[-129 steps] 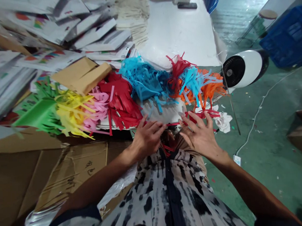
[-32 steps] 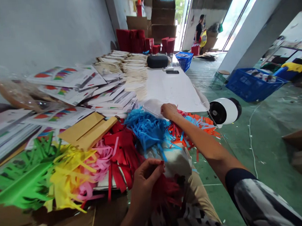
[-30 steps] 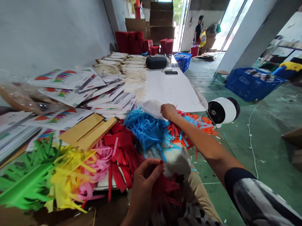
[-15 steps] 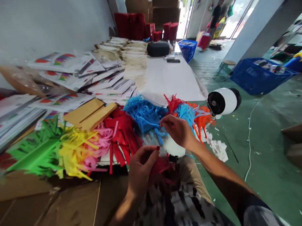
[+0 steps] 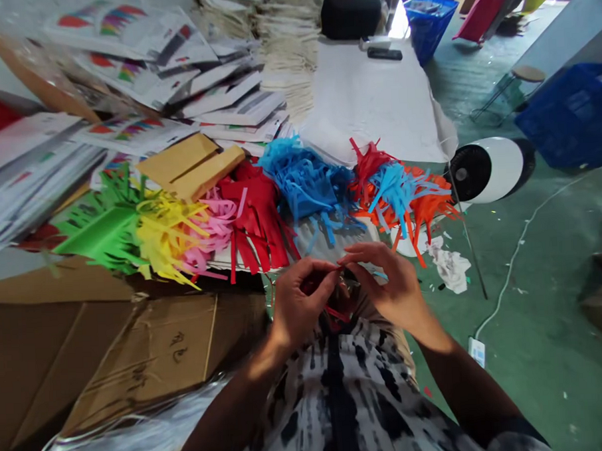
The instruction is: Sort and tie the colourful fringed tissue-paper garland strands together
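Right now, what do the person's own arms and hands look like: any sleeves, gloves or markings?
Both hands, the left hand and the right hand, are bare: no gloves, rings or watch show. The forearms are uncovered too. A short dark sleeve edge shows at the right upper arm, part of a white shirt with black blotches. No markings show on the arms.

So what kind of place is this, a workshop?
Probably a small craft or packing workshop: fringed coloured paper piled on a long table, stacks of printed sheets, flattened cardboard, and blue crates.
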The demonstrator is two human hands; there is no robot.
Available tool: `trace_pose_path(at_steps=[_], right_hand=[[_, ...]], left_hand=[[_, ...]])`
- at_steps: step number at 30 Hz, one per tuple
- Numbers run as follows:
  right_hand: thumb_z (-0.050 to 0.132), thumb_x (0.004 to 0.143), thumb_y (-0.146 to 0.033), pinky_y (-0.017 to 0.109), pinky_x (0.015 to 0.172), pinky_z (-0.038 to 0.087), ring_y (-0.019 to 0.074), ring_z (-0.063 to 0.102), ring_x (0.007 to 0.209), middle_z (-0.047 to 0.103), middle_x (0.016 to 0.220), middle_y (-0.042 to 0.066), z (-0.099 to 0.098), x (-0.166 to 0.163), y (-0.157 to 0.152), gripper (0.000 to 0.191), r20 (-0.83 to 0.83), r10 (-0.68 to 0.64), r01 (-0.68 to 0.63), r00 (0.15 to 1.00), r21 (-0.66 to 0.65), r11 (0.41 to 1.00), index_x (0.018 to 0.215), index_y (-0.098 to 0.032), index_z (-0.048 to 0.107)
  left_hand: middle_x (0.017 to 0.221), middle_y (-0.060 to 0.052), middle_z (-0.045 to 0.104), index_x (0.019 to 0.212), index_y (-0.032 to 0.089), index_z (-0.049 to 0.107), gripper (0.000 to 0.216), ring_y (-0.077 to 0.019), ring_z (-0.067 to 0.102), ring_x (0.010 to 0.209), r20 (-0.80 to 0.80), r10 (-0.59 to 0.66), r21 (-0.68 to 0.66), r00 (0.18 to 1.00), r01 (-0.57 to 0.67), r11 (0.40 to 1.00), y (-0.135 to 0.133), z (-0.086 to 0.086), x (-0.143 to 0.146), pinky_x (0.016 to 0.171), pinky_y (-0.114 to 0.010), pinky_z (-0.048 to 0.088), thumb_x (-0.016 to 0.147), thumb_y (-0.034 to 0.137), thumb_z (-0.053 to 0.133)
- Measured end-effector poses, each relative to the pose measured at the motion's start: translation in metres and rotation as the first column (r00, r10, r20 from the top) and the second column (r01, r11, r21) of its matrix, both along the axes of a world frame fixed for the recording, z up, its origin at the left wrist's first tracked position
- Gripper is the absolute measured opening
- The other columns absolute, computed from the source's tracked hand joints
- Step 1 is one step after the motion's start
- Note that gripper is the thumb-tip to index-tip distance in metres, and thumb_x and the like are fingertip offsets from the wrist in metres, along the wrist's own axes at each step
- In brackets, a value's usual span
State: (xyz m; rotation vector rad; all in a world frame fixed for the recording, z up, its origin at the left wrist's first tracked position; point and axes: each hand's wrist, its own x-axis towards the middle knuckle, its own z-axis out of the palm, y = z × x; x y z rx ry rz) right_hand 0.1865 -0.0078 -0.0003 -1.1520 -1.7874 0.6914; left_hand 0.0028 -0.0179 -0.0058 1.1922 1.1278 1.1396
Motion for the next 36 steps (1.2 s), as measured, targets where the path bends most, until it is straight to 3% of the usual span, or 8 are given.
trace_pose_path(at_steps=[6, 15, 19, 22, 29, 34, 36], right_hand=[[0.067, 0.099, -0.016, 0.037, 0.088, 0.061, 0.0190, 0.077, 0.100, 0.079, 0.106, 0.000, 0.001, 0.002, -0.003, 0.022, 0.009, -0.038, 0.037, 0.999, 0.083, 0.996, 0.116, -0.030, 0.067], [0.065, 0.100, -0.014, 0.035, 0.084, 0.057, 0.0186, 0.073, 0.095, 0.078, 0.102, 0.001, 0.003, 0.005, -0.004, 0.019, 0.120, 0.021, -0.040, 0.992, 0.152, 0.988, 0.114, -0.028, 0.066], [0.065, 0.102, -0.020, 0.035, 0.085, 0.055, 0.0189, 0.072, 0.097, 0.077, 0.104, 0.002, 0.003, 0.007, -0.003, 0.012, 0.118, 0.007, -0.013, 0.993, 0.045, 0.999, 0.111, -0.027, 0.068], [0.065, 0.102, -0.024, 0.032, 0.077, 0.052, 0.0170, 0.068, 0.087, 0.073, 0.093, 0.001, 0.004, 0.008, -0.003, 0.004, 0.091, 0.024, -0.021, 0.996, -0.032, 0.999, 0.101, -0.025, 0.069], [0.062, 0.102, -0.025, 0.032, 0.074, 0.047, 0.0165, 0.064, 0.081, 0.067, 0.086, 0.000, 0.007, 0.010, -0.007, 0.010, 0.091, 0.094, -0.083, 0.991, -0.113, 0.990, 0.094, -0.023, 0.066], [0.063, 0.102, -0.026, 0.032, 0.075, 0.047, 0.0174, 0.064, 0.083, 0.068, 0.086, 0.001, 0.005, 0.016, -0.008, 0.011, 0.062, 0.018, -0.013, 0.998, -0.079, 0.997, 0.093, -0.023, 0.067], [0.063, 0.102, -0.027, 0.032, 0.077, 0.047, 0.0173, 0.065, 0.084, 0.069, 0.086, 0.001, 0.005, 0.017, -0.008, 0.010, 0.061, -0.003, 0.008, 0.998, -0.083, 0.996, 0.093, -0.023, 0.068]], left_hand=[[0.077, 0.001, 0.077, 0.091, 0.020, 0.074, 0.008, -0.0116, 0.074, 0.067, -0.004, 0.003, 0.031, 1.000, -0.003, 1.000, -0.001, -0.001, -0.001, 0.063, -0.019, 0.059, 0.094, 0.027, 0.074], [0.075, 0.001, 0.076, 0.090, 0.019, 0.075, 0.009, -0.0113, 0.072, 0.062, -0.045, -0.024, 0.071, 0.999, 0.027, 0.997, -0.003, 0.001, 0.001, 0.059, -0.019, 0.057, 0.094, 0.028, 0.074], [0.074, 0.001, 0.076, 0.090, 0.020, 0.076, 0.008, -0.0118, 0.071, 0.061, -0.058, -0.014, 0.067, 0.998, 0.018, 0.998, -0.002, 0.001, 0.003, 0.057, -0.020, 0.057, 0.091, 0.028, 0.077], [0.075, 0.000, 0.076, 0.090, 0.020, 0.077, 0.008, -0.0125, 0.072, 0.063, -0.063, -0.019, 0.053, 0.998, 0.022, 0.998, -0.001, -0.001, 0.004, 0.060, -0.020, 0.058, 0.090, 0.027, 0.078], [0.083, 0.003, 0.074, 0.096, 0.021, 0.066, 0.020, -0.0103, 0.072, 0.068, 0.015, 0.010, 0.081, 1.000, -0.011, 0.997, -0.002, -0.005, 0.007, 0.065, -0.019, 0.058, 0.085, 0.025, 0.083], [0.095, -0.002, 0.078, 0.110, 0.021, 0.068, 0.028, -0.0146, 0.076, 0.083, -0.001, -0.064, 0.066, 0.998, 0.064, 0.996, -0.003, -0.004, 0.003, 0.074, -0.023, 0.062, 0.087, 0.029, 0.082], [0.093, -0.002, 0.078, 0.110, 0.022, 0.069, 0.026, -0.0146, 0.077, 0.081, 0.001, -0.057, 0.062, 0.998, 0.057, 0.996, -0.002, -0.005, 0.002, 0.074, -0.024, 0.062, 0.088, 0.029, 0.081]])
